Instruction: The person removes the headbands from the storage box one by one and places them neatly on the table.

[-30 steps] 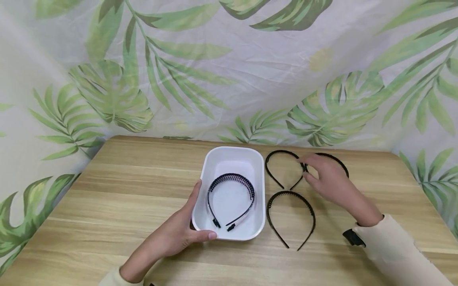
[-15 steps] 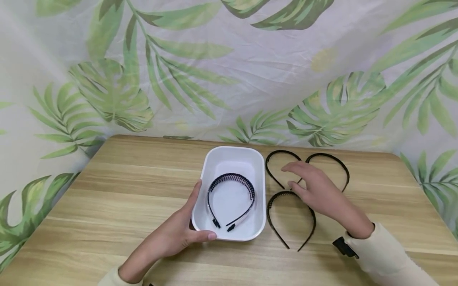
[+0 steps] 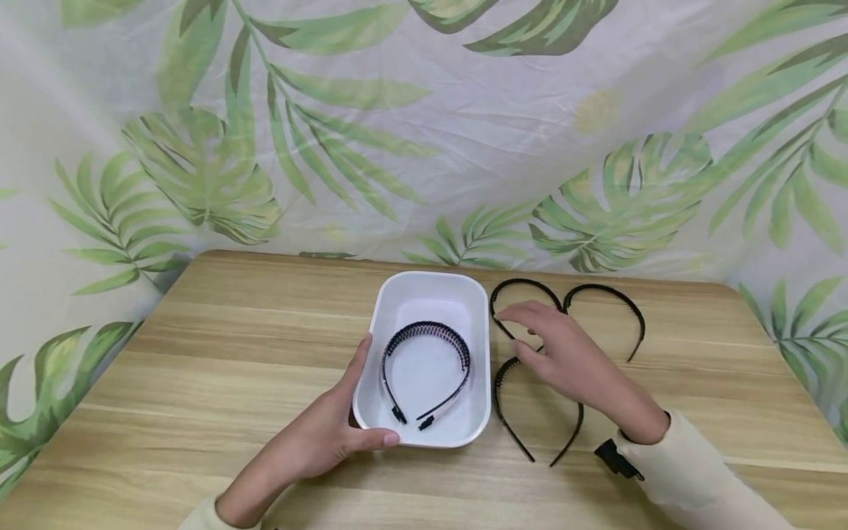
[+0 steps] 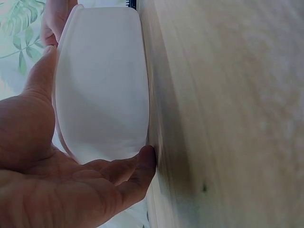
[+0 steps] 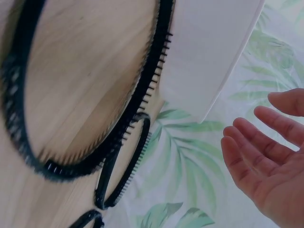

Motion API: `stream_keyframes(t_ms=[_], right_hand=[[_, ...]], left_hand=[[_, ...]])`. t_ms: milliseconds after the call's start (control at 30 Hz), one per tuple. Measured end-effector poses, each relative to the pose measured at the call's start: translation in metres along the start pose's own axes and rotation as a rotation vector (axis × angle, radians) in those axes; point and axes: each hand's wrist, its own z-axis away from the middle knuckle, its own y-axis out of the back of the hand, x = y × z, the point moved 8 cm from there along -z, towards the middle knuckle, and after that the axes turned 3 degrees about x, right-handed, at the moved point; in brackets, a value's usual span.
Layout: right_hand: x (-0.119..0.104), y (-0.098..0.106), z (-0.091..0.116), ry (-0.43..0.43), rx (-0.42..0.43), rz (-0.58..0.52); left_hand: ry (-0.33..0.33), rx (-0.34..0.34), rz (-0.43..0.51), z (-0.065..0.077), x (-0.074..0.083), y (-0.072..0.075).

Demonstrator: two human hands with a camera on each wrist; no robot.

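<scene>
Left hand point(image 3: 331, 438) grips the white tray's point(image 3: 480, 412) corner on the worktop point(image 3: 232, 353), right hand point(image 3: 570, 361) hovers open-fingered over three loose headbands point(image 3: 506, 408), which could easily snag each other's teeth when lifted.

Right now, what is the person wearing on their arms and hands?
Both hands are bare: no gloves or rings show. The left hand and the right hand each come out of a long cream sleeve. A small black device, seemingly strapped on, sits at the right wrist.
</scene>
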Motion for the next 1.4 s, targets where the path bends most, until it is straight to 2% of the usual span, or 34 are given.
stream_keyframes(t_ms=[400, 767, 1033, 1233, 1400], right_hand=[[-0.006, -0.013, -0.012, -0.011, 0.017, -0.003], [-0.014, -0.029, -0.023, 0.010, 0.036, -0.039], [-0.018, -0.045, -0.033, 0.027, -0.013, -0.068], [-0.020, -0.053, -0.041, 0.035, -0.034, -0.061], [-0.020, -0.057, -0.047, 0.030, -0.054, -0.050]], left_hand=[[0.003, 0.005, 0.011, 0.001, 0.001, 0.003], [-0.042, 0.005, 0.023, 0.001, 0.003, 0.004], [-0.023, -0.005, 0.036, 0.001, 0.000, 0.001], [-0.039, -0.012, 0.042, 0.002, 0.001, 0.001], [-0.006, -0.011, 0.049, 0.001, -0.002, 0.000]])
